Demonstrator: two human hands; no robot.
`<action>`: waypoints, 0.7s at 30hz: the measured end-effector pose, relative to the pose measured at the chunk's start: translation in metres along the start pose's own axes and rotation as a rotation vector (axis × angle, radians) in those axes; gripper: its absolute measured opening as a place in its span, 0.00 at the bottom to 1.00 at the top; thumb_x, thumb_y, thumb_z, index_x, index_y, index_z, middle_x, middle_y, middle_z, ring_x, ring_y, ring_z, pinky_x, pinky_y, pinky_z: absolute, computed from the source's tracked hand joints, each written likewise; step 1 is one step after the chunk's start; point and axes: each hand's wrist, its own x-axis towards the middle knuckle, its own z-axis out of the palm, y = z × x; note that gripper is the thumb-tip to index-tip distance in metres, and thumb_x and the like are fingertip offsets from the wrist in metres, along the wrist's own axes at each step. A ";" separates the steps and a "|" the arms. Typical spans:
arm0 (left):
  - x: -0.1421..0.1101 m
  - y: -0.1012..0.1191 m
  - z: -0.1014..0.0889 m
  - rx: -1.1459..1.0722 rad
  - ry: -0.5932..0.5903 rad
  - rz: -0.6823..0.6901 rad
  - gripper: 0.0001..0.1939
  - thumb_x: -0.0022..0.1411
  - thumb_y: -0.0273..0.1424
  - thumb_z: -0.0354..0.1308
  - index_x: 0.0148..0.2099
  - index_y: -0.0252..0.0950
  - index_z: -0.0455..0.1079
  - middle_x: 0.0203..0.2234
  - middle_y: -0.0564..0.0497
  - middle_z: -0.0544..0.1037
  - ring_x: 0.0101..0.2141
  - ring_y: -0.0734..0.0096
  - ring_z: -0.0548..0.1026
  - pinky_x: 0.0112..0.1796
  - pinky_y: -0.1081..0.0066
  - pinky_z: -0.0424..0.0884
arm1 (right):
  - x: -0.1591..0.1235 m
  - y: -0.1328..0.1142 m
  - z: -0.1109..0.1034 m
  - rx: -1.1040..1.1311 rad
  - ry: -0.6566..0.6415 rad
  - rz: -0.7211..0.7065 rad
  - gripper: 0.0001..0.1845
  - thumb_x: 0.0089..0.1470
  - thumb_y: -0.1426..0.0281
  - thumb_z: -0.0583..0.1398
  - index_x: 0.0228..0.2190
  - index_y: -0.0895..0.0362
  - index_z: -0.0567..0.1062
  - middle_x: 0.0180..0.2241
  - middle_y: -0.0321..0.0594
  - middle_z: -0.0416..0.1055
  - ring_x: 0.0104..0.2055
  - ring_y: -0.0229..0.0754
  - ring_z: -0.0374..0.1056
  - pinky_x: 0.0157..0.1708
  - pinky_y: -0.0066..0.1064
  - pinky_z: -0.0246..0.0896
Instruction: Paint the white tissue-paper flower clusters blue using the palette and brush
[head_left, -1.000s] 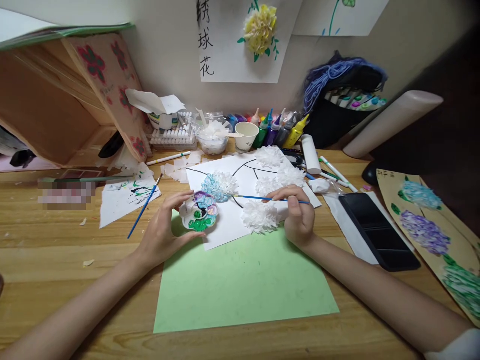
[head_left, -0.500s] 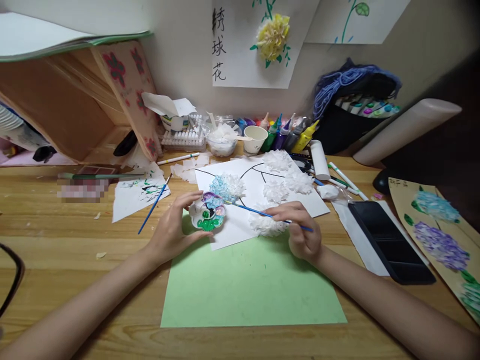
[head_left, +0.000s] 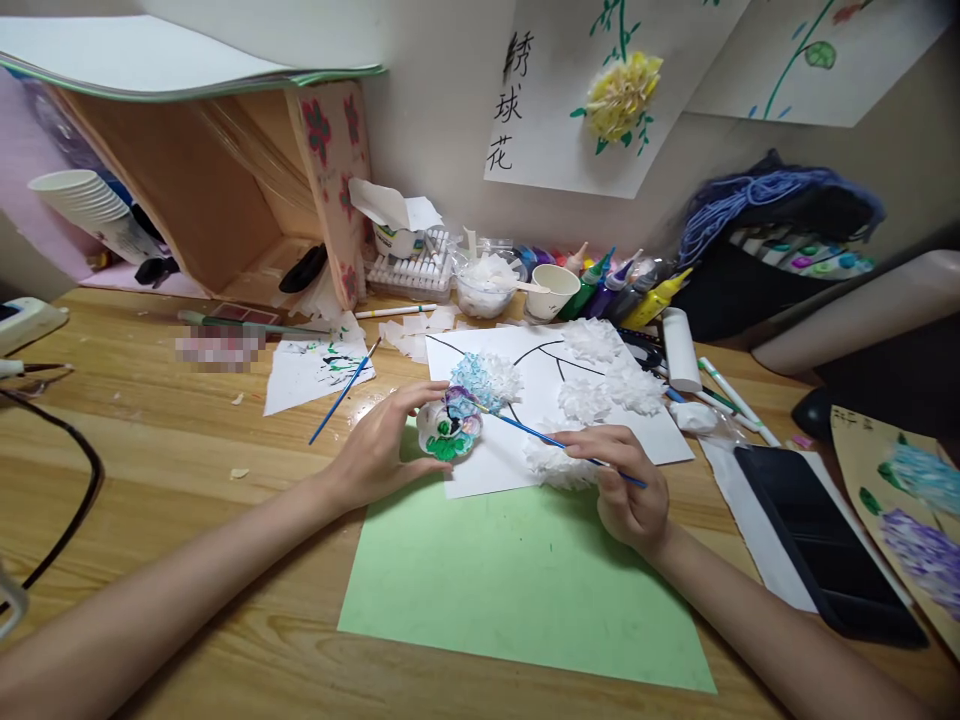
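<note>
My left hand [head_left: 386, 440] grips a small flower-shaped paint palette [head_left: 448, 425] by its edge, fingers and thumb on either side. Green, purple, blue and black paint show in its wells. In my right hand [head_left: 628, 485] is a thin blue paintbrush [head_left: 536, 432], its tip at the purple and blue side of the palette. Just beyond lies a white sheet [head_left: 480, 480] with black branch lines and several ruffled white paper flowers [head_left: 589, 400]. One flower [head_left: 480, 378] close to the palette is partly light blue. Beneath my hands is a green sheet [head_left: 525, 590].
A second paintbrush [head_left: 341, 395] rests on paint-stained paper at left. Along the back stand a paper cup [head_left: 553, 292], a bowl of white paper scraps [head_left: 487, 290] and paint bottles [head_left: 600, 290]. At right lie a black phone [head_left: 825, 540] and a painted flower picture [head_left: 900, 480].
The camera view has turned left, so the scene sits farther right. Both hands keep their holds, and the brush tip stays at the palette.
</note>
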 end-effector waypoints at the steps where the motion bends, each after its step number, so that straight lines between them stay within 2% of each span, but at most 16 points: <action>1: 0.000 0.000 0.000 -0.005 0.002 0.007 0.41 0.51 0.36 0.71 0.62 0.42 0.53 0.56 0.38 0.73 0.56 0.52 0.73 0.53 0.52 0.73 | 0.000 0.000 0.000 0.006 -0.001 0.004 0.14 0.63 0.69 0.51 0.46 0.49 0.74 0.40 0.40 0.81 0.42 0.45 0.75 0.37 0.39 0.69; 9: 0.000 0.001 0.000 -0.017 0.016 0.026 0.40 0.53 0.33 0.70 0.62 0.42 0.54 0.57 0.36 0.72 0.58 0.52 0.72 0.53 0.51 0.73 | -0.004 -0.003 0.001 0.057 0.040 0.024 0.14 0.64 0.68 0.50 0.43 0.50 0.74 0.38 0.40 0.81 0.38 0.45 0.74 0.35 0.39 0.69; 21: 0.000 0.001 -0.002 -0.006 0.000 0.029 0.40 0.52 0.38 0.70 0.62 0.40 0.53 0.57 0.34 0.71 0.58 0.52 0.71 0.54 0.50 0.73 | 0.001 -0.006 0.000 0.034 -0.027 -0.056 0.15 0.65 0.68 0.49 0.47 0.51 0.73 0.39 0.40 0.81 0.38 0.44 0.73 0.34 0.38 0.68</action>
